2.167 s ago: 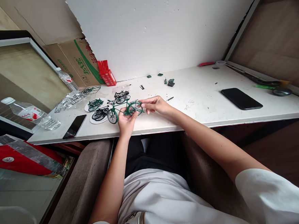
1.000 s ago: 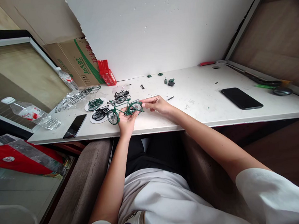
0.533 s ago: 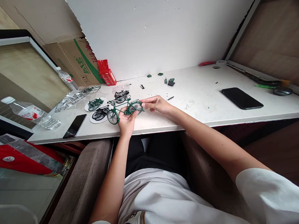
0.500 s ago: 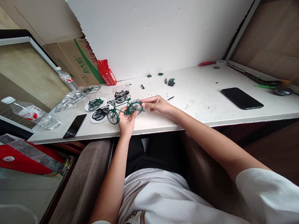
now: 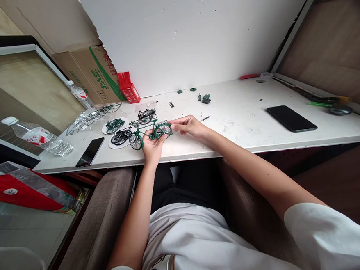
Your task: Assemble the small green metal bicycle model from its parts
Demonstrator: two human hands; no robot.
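Observation:
A green model bicycle (image 5: 147, 128) is held up above the front part of the white table, its front wheel toward the left. My left hand (image 5: 153, 148) grips it from below, thumb by the rear wheel. At the rear wheel's right edge, the closed thumb and forefinger of my right hand (image 5: 189, 125) touch the bicycle; whether a small part sits between them I cannot make out. Behind and left of it lie a black model bicycle (image 5: 121, 136) on a white disc, a green one (image 5: 115, 125) on another disc, and a further black one (image 5: 147, 116).
Small green parts (image 5: 206, 97) lie toward the back of the table (image 5: 237, 118). A black phone (image 5: 291, 118) is at the right, another phone (image 5: 90, 152) at the left. A water bottle (image 5: 41, 137) leans over the left edge. A red box (image 5: 129, 89) stands by the wall.

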